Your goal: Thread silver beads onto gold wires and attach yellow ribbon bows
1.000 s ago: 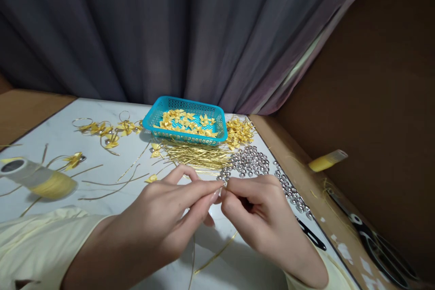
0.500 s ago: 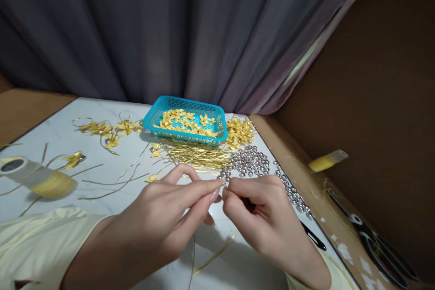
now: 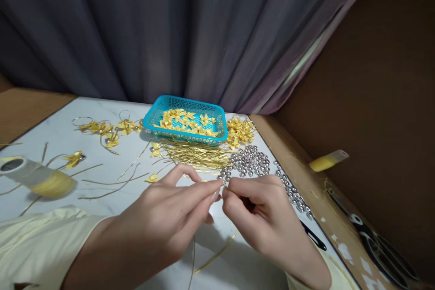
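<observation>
My left hand is closed in a pinch, thumb against forefinger, at the middle of the white board. Facing it, fingertips almost touching, my right hand is pinched shut with its fingers curled. A tiny shiny bit shows between the two sets of fingertips, too small and covered to name. Just beyond the hands lies a heap of small silver beads, perhaps bells. A bundle of gold wire ties is beside them. Below my hands, a loose gold tie rests on the board.
A blue basket holds yellow ribbon flowers; more flowers are piled at its right. Finished-looking flowers with wire loops lie left. A yellow thread spool stands at left, another at right. Black-handled scissors lie on the right edge.
The fingers of my left hand have shifted very slightly. Both hands otherwise hold the same place, and the things on the board have not moved.
</observation>
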Tool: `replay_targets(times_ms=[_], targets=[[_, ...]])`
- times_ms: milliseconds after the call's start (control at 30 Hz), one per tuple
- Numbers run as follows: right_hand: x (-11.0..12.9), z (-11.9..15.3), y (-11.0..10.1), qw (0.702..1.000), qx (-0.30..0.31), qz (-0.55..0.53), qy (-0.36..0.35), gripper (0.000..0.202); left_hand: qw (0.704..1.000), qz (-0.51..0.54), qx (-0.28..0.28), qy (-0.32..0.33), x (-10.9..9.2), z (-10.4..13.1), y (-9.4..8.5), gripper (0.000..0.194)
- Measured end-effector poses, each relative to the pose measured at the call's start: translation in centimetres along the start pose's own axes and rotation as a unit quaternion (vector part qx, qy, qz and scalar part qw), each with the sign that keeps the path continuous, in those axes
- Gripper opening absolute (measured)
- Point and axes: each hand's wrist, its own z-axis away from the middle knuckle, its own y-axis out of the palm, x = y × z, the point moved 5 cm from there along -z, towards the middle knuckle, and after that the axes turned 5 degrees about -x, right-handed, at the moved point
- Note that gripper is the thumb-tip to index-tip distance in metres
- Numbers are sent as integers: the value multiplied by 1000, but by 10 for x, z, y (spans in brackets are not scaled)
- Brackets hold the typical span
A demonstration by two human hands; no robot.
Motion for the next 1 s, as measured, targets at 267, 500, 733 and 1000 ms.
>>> replay_targets(times_ms=[267, 500, 733, 1000], targets=[[-3, -2, 1, 1000, 3, 11, 1, 30, 1000, -11, -10, 4, 4, 6, 3, 30], [-2, -2, 0, 1000, 4, 8, 2, 30, 1000, -14, 5, 11, 0, 5, 1, 31], [-2, -1, 1, 1000, 1, 3, -1, 30, 999, -23, 1, 23, 0, 4, 2, 31], [-3, -1, 1, 1000, 4, 7, 6, 29, 995, -65, -17, 77, -8, -1, 0, 28]])
